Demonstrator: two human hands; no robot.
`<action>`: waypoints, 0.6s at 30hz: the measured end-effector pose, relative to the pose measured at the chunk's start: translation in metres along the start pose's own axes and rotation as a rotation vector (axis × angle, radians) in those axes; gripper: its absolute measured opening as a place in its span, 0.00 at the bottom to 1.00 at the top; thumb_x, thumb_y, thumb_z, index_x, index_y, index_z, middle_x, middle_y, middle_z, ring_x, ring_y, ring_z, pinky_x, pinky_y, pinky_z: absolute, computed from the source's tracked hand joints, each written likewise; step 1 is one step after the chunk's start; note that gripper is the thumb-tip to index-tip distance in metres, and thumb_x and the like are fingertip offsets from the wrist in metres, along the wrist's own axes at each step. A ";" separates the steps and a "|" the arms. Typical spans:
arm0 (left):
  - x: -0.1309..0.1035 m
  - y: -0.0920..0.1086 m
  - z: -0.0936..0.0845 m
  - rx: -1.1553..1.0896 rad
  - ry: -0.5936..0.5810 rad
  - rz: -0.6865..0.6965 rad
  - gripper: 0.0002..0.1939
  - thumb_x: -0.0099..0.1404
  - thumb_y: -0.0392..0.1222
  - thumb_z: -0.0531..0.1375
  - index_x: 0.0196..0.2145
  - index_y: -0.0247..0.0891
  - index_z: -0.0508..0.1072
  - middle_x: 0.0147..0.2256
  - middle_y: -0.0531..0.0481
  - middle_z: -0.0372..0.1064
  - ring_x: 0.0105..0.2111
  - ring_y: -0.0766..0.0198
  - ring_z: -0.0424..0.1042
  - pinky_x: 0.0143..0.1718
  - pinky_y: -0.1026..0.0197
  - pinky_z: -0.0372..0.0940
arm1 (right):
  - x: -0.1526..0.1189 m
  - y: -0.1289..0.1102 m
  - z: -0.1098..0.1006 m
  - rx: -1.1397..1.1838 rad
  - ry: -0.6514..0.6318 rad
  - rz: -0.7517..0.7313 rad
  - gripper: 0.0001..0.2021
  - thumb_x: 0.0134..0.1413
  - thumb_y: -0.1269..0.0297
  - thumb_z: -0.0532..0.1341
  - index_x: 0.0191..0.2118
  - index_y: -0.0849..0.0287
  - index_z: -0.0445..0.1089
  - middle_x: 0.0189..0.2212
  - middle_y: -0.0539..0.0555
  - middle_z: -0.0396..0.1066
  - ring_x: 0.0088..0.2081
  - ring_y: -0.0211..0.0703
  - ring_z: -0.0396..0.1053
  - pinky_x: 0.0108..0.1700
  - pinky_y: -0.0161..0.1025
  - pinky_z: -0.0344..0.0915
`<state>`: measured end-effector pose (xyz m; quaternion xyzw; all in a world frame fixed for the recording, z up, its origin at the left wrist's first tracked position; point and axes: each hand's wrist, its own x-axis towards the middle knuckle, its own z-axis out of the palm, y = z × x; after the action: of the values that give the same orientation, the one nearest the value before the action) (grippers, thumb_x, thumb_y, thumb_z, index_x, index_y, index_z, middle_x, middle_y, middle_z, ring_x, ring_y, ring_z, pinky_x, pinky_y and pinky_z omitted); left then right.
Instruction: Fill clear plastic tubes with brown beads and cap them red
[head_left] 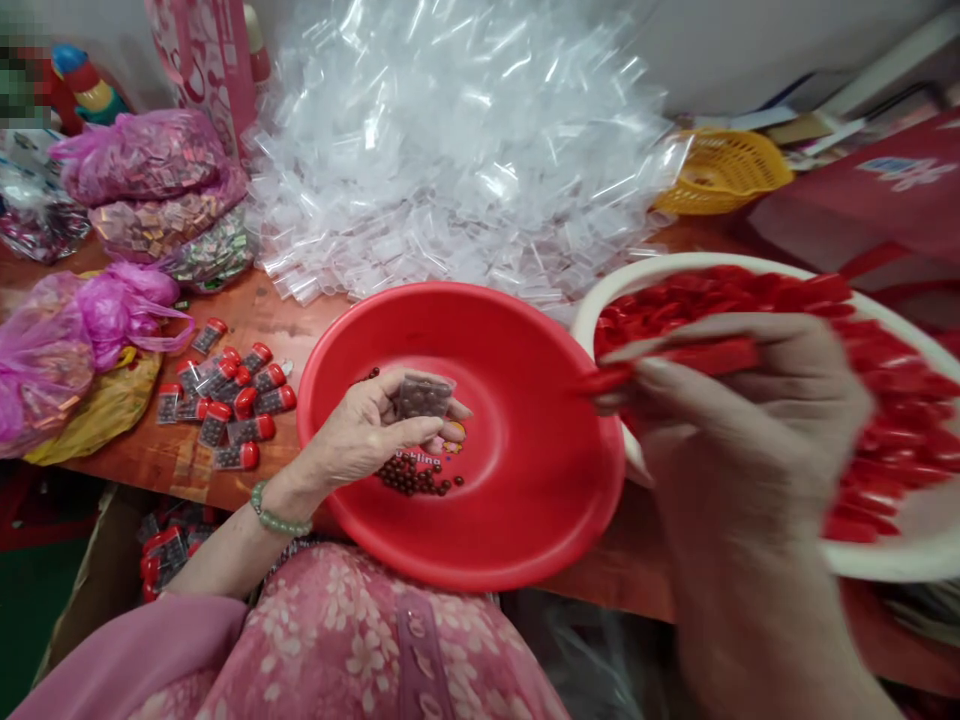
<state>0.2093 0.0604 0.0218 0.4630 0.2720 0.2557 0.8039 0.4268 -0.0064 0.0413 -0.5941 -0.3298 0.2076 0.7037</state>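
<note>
My left hand (367, 425) holds a small clear plastic box (424, 397) filled with brown balls, above the left part of a red basin (525, 535). Loose brown balls (412, 475) lie on the basin's floor under that hand. My right hand (757, 440), nearer the camera, pinches a red cap (606, 380) at its fingertips, slightly blurred. Another red piece (716, 355) shows within the same hand. Behind it stands a white basin (885, 560) holding many red caps (697, 300).
Several filled boxes with red caps (229, 395) lie on the table (277, 315) at left, beside pink bags (142, 170). Clear empty boxes (465, 150) form a big heap behind the red basin. Back right is a yellow basket (727, 165); a carton (97, 580) stands below left.
</note>
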 end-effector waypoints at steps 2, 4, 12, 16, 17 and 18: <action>0.000 -0.006 0.002 -0.023 0.023 -0.002 0.17 0.58 0.42 0.69 0.42 0.33 0.73 0.43 0.41 0.77 0.34 0.65 0.78 0.32 0.67 0.69 | -0.016 0.004 0.019 0.027 -0.166 0.026 0.12 0.43 0.66 0.71 0.35 0.54 0.70 0.29 0.50 0.78 0.23 0.40 0.74 0.27 0.39 0.74; 0.000 -0.011 0.003 -0.072 0.051 0.010 0.19 0.57 0.43 0.70 0.43 0.34 0.73 0.39 0.44 0.78 0.32 0.66 0.77 0.33 0.66 0.70 | -0.028 0.012 0.030 0.027 -0.301 0.055 0.10 0.52 0.63 0.68 0.40 0.53 0.69 0.35 0.50 0.79 0.28 0.39 0.77 0.33 0.39 0.76; 0.000 -0.019 -0.005 -0.085 0.171 0.046 0.17 0.57 0.43 0.69 0.42 0.33 0.73 0.37 0.44 0.79 0.31 0.66 0.76 0.38 0.63 0.71 | -0.049 0.026 0.023 -0.357 -0.398 -0.087 0.09 0.59 0.62 0.64 0.45 0.53 0.73 0.39 0.51 0.80 0.37 0.42 0.79 0.41 0.39 0.76; 0.003 -0.021 -0.008 0.001 0.177 0.055 0.16 0.58 0.39 0.67 0.44 0.34 0.75 0.37 0.47 0.78 0.34 0.65 0.77 0.39 0.62 0.72 | -0.046 0.021 0.021 -0.548 -0.603 -0.223 0.13 0.60 0.66 0.62 0.50 0.54 0.73 0.42 0.53 0.80 0.40 0.43 0.79 0.43 0.39 0.76; 0.004 -0.022 -0.008 0.023 0.176 0.053 0.16 0.57 0.38 0.67 0.44 0.34 0.76 0.38 0.47 0.78 0.35 0.65 0.77 0.41 0.61 0.72 | -0.044 0.021 0.022 -0.573 -0.644 -0.254 0.14 0.61 0.67 0.61 0.52 0.54 0.73 0.43 0.53 0.80 0.41 0.43 0.79 0.43 0.38 0.76; 0.004 -0.024 -0.008 0.044 0.175 0.055 0.15 0.57 0.37 0.66 0.44 0.34 0.77 0.39 0.47 0.78 0.36 0.64 0.77 0.43 0.60 0.71 | -0.043 0.021 0.023 -0.596 -0.680 -0.284 0.15 0.61 0.67 0.61 0.53 0.55 0.72 0.43 0.54 0.80 0.41 0.43 0.79 0.43 0.38 0.76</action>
<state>0.2108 0.0574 -0.0034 0.4637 0.3339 0.3109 0.7595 0.3822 -0.0153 0.0132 -0.6173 -0.6649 0.1884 0.3760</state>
